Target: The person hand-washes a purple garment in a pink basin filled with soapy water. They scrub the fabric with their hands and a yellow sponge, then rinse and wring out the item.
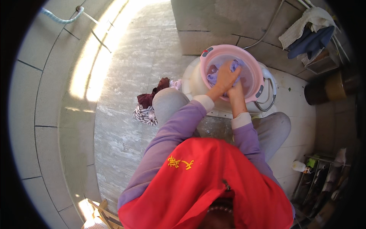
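Note:
A pink plastic basin (253,63) with grey handle grips holds cloudy water and a wet purple cloth (212,78). Inside it, my left hand (227,75) grips a bunched part of the cloth, its fingers blurred. My right hand (236,86) is at the same bunch, crossed close beneath the left; its fingers are largely hidden by the left hand and the cloth. The basin rests on a pale round-edged stand (191,77), between my knees.
Dark red lace and striped clothes (145,113) lie on the grey floor by my left knee. A shower head (268,75) with its hose sits right of the basin. Towels (310,28) hang upper right. A rack (317,177) and white bottle (298,166) stand lower right, a wooden chair (104,213) lower left.

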Action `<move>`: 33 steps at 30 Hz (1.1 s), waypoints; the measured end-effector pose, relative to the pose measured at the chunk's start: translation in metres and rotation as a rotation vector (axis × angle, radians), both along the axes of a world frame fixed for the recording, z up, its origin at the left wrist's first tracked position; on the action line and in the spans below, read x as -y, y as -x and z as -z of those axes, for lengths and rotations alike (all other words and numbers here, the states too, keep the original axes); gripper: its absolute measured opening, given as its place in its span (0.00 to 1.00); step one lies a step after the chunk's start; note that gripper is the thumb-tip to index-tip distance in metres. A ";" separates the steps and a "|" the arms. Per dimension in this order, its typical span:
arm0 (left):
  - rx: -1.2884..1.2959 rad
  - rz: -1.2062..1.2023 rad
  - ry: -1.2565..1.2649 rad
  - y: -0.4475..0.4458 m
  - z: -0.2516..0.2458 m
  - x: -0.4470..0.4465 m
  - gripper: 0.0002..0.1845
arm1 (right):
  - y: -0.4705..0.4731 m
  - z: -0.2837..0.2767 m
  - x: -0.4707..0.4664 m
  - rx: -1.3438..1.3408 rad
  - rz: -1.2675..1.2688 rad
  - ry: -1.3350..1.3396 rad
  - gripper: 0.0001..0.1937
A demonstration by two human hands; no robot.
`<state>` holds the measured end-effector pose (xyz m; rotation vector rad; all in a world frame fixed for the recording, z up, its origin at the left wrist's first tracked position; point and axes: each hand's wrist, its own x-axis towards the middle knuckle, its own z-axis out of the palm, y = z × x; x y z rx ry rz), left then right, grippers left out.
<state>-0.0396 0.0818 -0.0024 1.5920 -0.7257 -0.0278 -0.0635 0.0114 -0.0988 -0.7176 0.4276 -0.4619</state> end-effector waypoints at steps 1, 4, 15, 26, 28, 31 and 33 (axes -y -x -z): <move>0.006 -0.073 -0.072 -0.004 0.001 0.001 0.15 | 0.002 -0.007 -0.004 -0.032 -0.020 0.015 0.10; -0.103 -0.181 -0.116 -0.023 0.006 0.002 0.14 | 0.005 -0.030 -0.015 -0.059 0.054 -0.215 0.11; -1.109 0.189 0.627 -0.044 -0.003 -0.010 0.11 | 0.050 -0.067 -0.033 -0.273 0.473 1.461 0.17; -0.196 0.261 -0.253 -0.052 -0.027 -0.033 0.14 | 0.061 -0.105 0.040 -0.171 -0.080 0.380 0.13; -0.373 0.324 -0.231 -0.055 -0.027 -0.034 0.16 | 0.065 -0.118 0.047 -0.183 -0.049 0.359 0.12; -0.438 0.341 -0.283 -0.061 -0.024 -0.033 0.18 | 0.067 -0.131 0.054 -0.134 -0.062 0.315 0.10; -0.432 0.350 -0.289 -0.064 -0.022 -0.029 0.17 | 0.067 -0.135 0.058 -0.146 -0.060 0.292 0.09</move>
